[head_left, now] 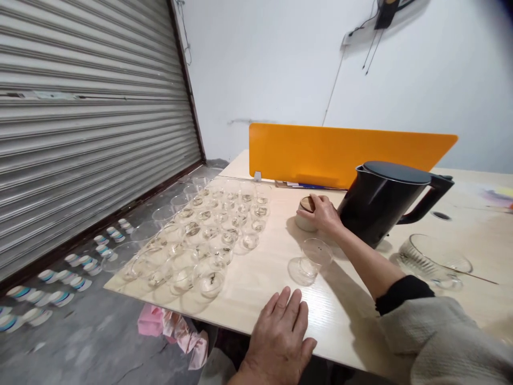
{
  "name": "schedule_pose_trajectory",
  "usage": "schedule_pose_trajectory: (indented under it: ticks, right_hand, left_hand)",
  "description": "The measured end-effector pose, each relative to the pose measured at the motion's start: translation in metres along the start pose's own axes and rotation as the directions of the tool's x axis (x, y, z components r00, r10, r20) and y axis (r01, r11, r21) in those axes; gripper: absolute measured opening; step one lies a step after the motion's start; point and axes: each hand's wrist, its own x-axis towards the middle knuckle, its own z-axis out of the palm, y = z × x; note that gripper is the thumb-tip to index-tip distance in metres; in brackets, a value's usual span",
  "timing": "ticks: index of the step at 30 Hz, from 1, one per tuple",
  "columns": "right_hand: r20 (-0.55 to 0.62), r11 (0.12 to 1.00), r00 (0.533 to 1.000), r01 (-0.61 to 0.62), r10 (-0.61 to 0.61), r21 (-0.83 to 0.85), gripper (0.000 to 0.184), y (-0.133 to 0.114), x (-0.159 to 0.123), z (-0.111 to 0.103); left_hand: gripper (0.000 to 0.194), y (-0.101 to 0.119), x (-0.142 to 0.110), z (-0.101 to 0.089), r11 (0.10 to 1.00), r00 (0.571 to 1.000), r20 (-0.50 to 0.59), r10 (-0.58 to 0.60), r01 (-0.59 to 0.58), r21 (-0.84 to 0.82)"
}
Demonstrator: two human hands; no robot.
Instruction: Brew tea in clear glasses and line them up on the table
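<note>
My right hand (324,213) reaches across the table, its fingers closed round the top of a small pale jar (305,222) with a brown, wood-like lid (307,203). The fingers hide part of the lid. My left hand (279,334) lies flat near the table's front edge, fingers stretched out, holding nothing. Between the hands stands a single clear plastic cup (316,255). Left of them, several clear cups (210,280) stand in rows, each with dark bits at the bottom. A black electric kettle (380,200) is just right of my right hand.
A ribbed glass bowl (435,259) with a thin stick across it stands at the right. An orange divider (344,155) crosses the table's back. White-and-blue tubs (80,282) line the floor by the roller shutter (92,107). Pink bags (174,326) lie below the table edge.
</note>
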Motion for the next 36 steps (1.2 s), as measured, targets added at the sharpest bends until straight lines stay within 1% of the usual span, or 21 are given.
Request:
schedule_pose_trajectory:
  ticks: [2,4,7,9,11,13,15,17,20,23,25,27,31,33,36]
  right_hand:
    - [-0.036,1.0,0.999,-0.007,0.007,0.026,0.06,0.002,0.0,-0.004]
    - [-0.1,0.999,0.995,0.018,-0.014,0.042,0.063,0.002,-0.003,-0.016]
    - [-0.228,0.994,0.969,0.1,-0.09,0.033,0.066,-0.006,-0.023,-0.05]
    - [-0.322,0.989,0.937,0.147,-0.133,0.02,0.069,-0.013,-0.049,-0.081]
    - [-0.4,0.983,0.901,0.185,-0.166,0.011,0.072,-0.02,-0.084,-0.113]
    - [-0.425,0.976,0.884,0.219,-0.195,0.009,0.073,-0.024,-0.123,-0.137]
    - [-0.364,0.965,0.902,0.259,-0.231,0.029,0.07,-0.025,-0.162,-0.148]
    - [-0.277,0.953,0.923,0.296,-0.268,0.065,0.07,-0.024,-0.194,-0.143]
    - [-0.136,0.946,0.95,0.298,-0.281,0.128,0.072,-0.024,-0.226,-0.112]
    - [-0.046,0.934,0.95,0.314,-0.31,0.169,0.075,-0.028,-0.237,-0.08]
    - [-0.035,0.925,0.94,0.339,-0.338,0.17,0.075,-0.032,-0.237,-0.069]
    - [-0.036,0.923,0.936,0.352,-0.35,0.158,0.075,-0.035,-0.235,-0.065]
    - [-0.008,0.924,0.931,0.365,-0.366,0.116,0.08,-0.042,-0.23,-0.072]
    - [-0.001,0.922,0.926,0.376,-0.378,0.096,0.08,-0.044,-0.228,-0.074]
    - [-0.038,0.92,0.926,0.377,-0.375,0.108,0.07,-0.048,-0.226,-0.072]
  left_hand:
    - [0.054,0.0,-0.001,0.001,1.0,1.0,0.002,-0.01,0.01,-0.014]
    - [0.053,-0.001,-0.001,0.0,1.0,0.999,0.027,-0.017,0.018,-0.026]
    - [0.054,-0.001,-0.001,-0.004,0.998,0.994,0.109,-0.015,0.021,-0.051]
    - [0.054,-0.001,0.0,-0.007,0.996,0.987,0.162,-0.019,0.033,-0.083]
    - [0.057,-0.002,0.001,-0.011,0.989,0.983,0.178,-0.04,0.063,-0.13]
    - [0.064,-0.003,0.002,-0.017,0.973,0.986,0.151,-0.067,0.098,-0.211]
    - [0.071,-0.004,0.004,-0.025,0.932,0.988,0.111,-0.106,0.137,-0.335]
    - [0.076,-0.004,0.008,-0.032,0.865,0.983,0.093,-0.156,0.181,-0.469]
    - [0.091,0.0,0.016,-0.035,0.749,0.963,0.141,-0.231,0.269,-0.605]
    - [0.11,0.006,0.025,-0.029,0.652,0.942,0.21,-0.263,0.334,-0.681]
    - [0.115,0.008,0.032,-0.024,0.593,0.933,0.229,-0.278,0.354,-0.723]
    - [0.112,0.009,0.038,-0.021,0.541,0.922,0.244,-0.302,0.376,-0.752]
    - [0.102,0.01,0.05,-0.021,0.464,0.9,0.28,-0.333,0.415,-0.783]
    - [0.097,0.01,0.053,-0.022,0.445,0.89,0.294,-0.349,0.433,-0.783]
    - [0.091,0.011,0.055,-0.021,0.451,0.877,0.298,-0.377,0.455,-0.768]
